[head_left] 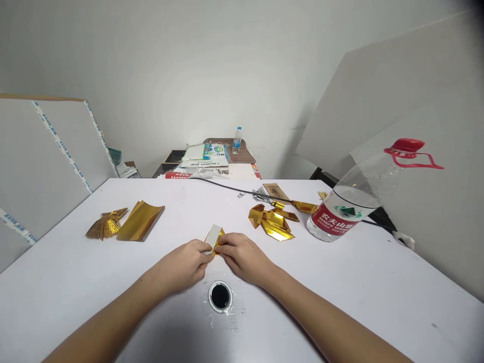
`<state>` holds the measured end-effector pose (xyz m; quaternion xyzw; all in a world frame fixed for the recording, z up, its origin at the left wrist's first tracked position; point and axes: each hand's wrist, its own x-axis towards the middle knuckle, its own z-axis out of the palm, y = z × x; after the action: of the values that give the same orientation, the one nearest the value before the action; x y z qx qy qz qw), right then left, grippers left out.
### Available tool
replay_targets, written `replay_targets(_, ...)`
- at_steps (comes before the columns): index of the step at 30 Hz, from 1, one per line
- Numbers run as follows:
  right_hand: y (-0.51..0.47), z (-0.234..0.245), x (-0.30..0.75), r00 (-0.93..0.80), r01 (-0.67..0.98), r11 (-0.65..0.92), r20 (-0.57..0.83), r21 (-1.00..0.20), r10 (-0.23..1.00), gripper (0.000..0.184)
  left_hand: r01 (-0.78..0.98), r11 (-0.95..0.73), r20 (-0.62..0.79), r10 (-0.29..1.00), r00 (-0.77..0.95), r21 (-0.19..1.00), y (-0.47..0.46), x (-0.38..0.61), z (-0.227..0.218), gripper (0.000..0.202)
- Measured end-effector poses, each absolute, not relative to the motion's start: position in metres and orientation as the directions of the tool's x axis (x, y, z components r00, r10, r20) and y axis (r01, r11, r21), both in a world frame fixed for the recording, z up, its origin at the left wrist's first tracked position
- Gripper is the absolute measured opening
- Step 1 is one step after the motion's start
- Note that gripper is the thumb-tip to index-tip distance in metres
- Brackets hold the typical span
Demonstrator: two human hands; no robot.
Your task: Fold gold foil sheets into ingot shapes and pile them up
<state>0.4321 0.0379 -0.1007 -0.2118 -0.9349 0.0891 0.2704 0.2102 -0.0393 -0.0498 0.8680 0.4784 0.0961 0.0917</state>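
At the middle of the white table, my two hands meet on a small folded piece of gold foil paper [214, 238], its pale back side facing up and a gold edge showing at the right. My left hand [191, 262] pinches its lower left side between thumb and fingers. On the right side, the fingers of my right hand [240, 254] are pressed together on the gold edge. To the left lie a stack of gold foil sheets [139, 222] and a fan-shaped bundle of folded gold paper [103, 227]. Several folded gold pieces [276, 224] lie to the right.
A large water bottle [340, 212] with a red handle leans at the right. Just below my hands is a round black-centred disc [220, 296] taped down. A black cable [234, 187] crosses the back, near a yellow-handled tool [278, 205] and a brown card [277, 193].
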Motion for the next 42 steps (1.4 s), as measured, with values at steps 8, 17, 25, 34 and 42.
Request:
replay_targets(8, 0.035, -0.101, 0.431, -0.76, 0.368, 0.879, 0.447, -0.302, 0.471, 0.033, 0.84, -0.489, 0.015, 0.866, 0.5, 0.234, -0.042, 0.214, -0.044, 0.017)
replay_targets(17, 0.03, -0.091, 0.442, -0.808, 0.302, 0.881, 0.393, -0.365, 0.44, 0.037, 0.852, -0.503, 0.003, 0.861, 0.508, 0.147, -0.042, 0.214, -0.05, 0.031)
replay_targets(25, 0.029, -0.088, 0.451, -0.843, 0.336, 0.879, 0.31, -0.338, 0.441, 0.035, 0.852, -0.478, -0.013, 0.871, 0.491, 0.213, -0.04, 0.212, -0.048, 0.039)
replay_targets(34, 0.038, -0.082, 0.452, -0.848, 0.294, 0.863, 0.305, -0.411, 0.434, 0.027, 0.845, -0.481, 0.016, 0.871, 0.491, 0.234, -0.039, 0.211, -0.051, 0.038)
replay_targets(42, 0.044, -0.087, 0.451, -0.828, 0.288, 0.839, 0.319, -0.462, 0.461, 0.026, 0.816, -0.532, 0.079, 0.845, 0.529, 0.226, -0.037, 0.203, -0.052, 0.032)
